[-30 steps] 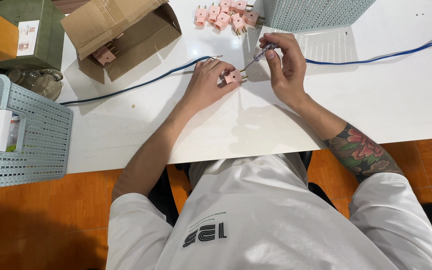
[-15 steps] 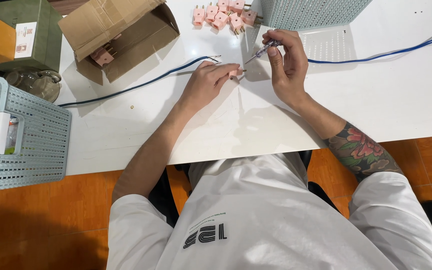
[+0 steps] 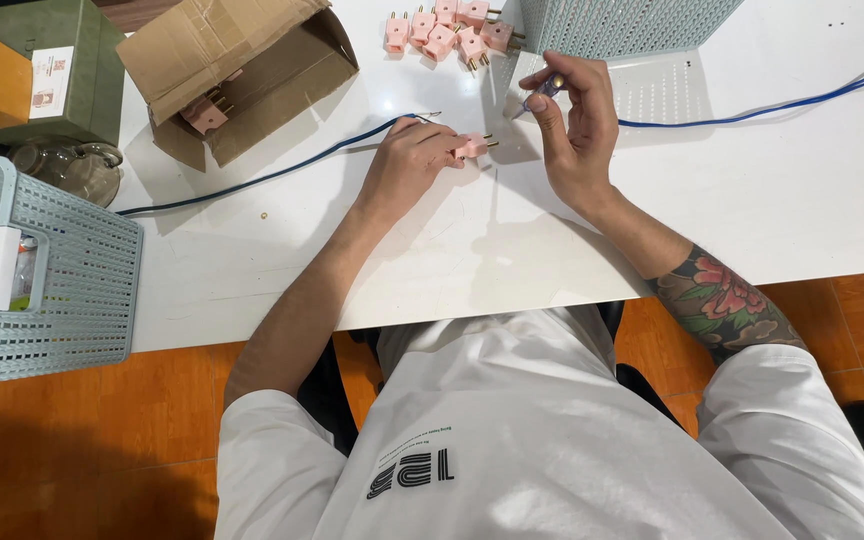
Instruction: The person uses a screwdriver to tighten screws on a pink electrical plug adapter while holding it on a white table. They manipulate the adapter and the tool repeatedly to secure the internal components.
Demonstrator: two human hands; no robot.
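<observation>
My left hand [image 3: 414,158] holds a pink two-pin plug [image 3: 473,146] against the white table [image 3: 372,260], with the bare end of a blue cable [image 3: 282,172] beside its fingers. My right hand [image 3: 572,125] is raised just right of the plug, fingers pinched on a small screwdriver [image 3: 550,86] with a bluish handle. The tool's tip is lifted off the plug. A second blue cable [image 3: 752,108] runs from behind my right hand to the table's right edge.
Several more pink plugs [image 3: 447,28] lie at the table's far side next to a pale perforated basket [image 3: 612,25]. An open cardboard box [image 3: 242,75] holds another plug. A grey mesh basket [image 3: 47,270] hangs at the left, beside green and orange boxes.
My right hand has lifted the screwdriver away from the plug and up. My left hand stays on the plug.
</observation>
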